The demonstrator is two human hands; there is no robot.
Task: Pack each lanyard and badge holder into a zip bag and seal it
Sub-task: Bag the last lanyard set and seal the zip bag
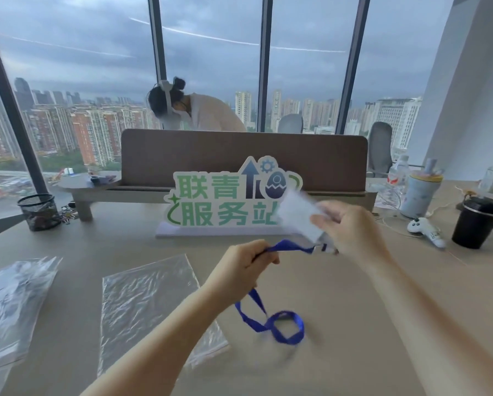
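My left hand (243, 264) grips a blue lanyard (271, 324) near its top, fingers curled round the strap. The strap's loop hangs down and rests on the table. My right hand (351, 227) pinches the clear badge holder (298, 214), which is raised and motion-blurred, joined to the lanyard by a metal clip (323, 248). An empty clear zip bag (151, 304) lies flat on the table, left of my left forearm. A stack of more zip bags (11, 298) lies at the far left.
A green and white sign (225, 201) stands behind my hands before a brown divider (239, 155). A mesh pen cup (38, 211) sits at left. At right are a black cup (476, 224), a pale tumbler (419, 194) and a white controller (426, 228). A person bends beyond the divider.
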